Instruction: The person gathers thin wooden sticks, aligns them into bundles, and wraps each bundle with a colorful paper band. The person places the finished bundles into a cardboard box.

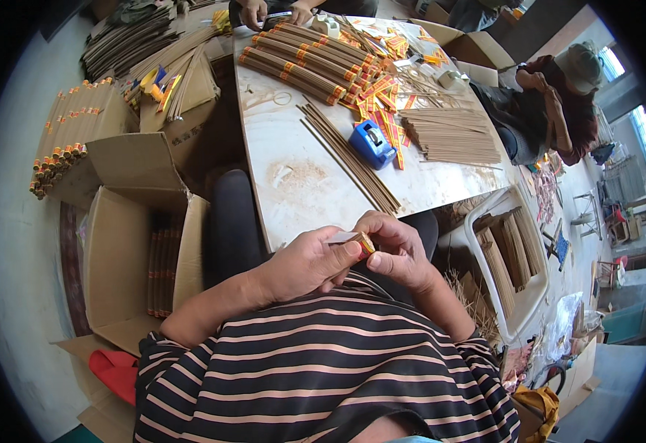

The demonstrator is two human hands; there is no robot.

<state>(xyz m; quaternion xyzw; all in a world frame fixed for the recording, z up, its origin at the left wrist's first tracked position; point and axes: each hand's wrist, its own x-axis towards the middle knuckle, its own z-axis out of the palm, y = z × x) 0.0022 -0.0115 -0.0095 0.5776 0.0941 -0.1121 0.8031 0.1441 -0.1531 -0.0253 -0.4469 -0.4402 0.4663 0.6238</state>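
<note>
And there, a red-and-gold band (366,245) was pinched by the left hand (304,260) and right hand (400,252), both half-curled

Bundle (365,244), mostly hidden.
Covered by fingers (390,263); far co-worker (301,11), head cut off by upper edge.

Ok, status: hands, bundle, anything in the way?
Left hand and right hand on banded bundle. White slip beside it. Dispenser on table, clear of hands.
</note>
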